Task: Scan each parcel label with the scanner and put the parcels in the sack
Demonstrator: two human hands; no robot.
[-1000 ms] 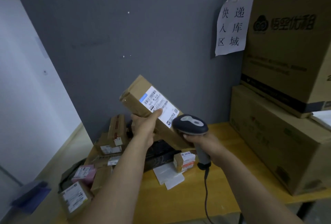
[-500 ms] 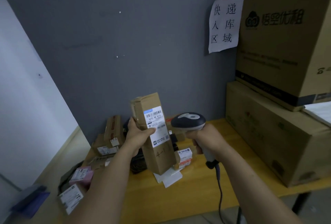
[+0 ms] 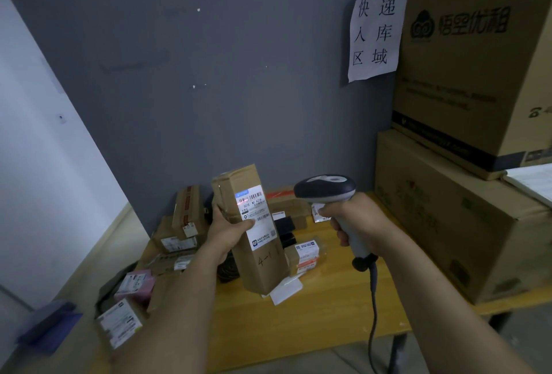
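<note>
I see a brown parcel (image 3: 257,236) with white label (image 3: 257,218), a dark grey scanner (image 3: 324,188), a yellow worktop (image 3: 313,314).

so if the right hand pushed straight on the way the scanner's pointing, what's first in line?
Most likely the tall parcel held by the left hand: the right hand aims the scanner left, and a red glow shows on its label. Depth is unclear.

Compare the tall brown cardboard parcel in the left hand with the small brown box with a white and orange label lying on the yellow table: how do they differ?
The tall brown cardboard parcel is held upright in the left hand; the small brown box lies on the yellow table. The tall parcel is far longer. Red scanner light falls on its label; none shows on the small box. Both are brown cardboard with printed labels.
</note>
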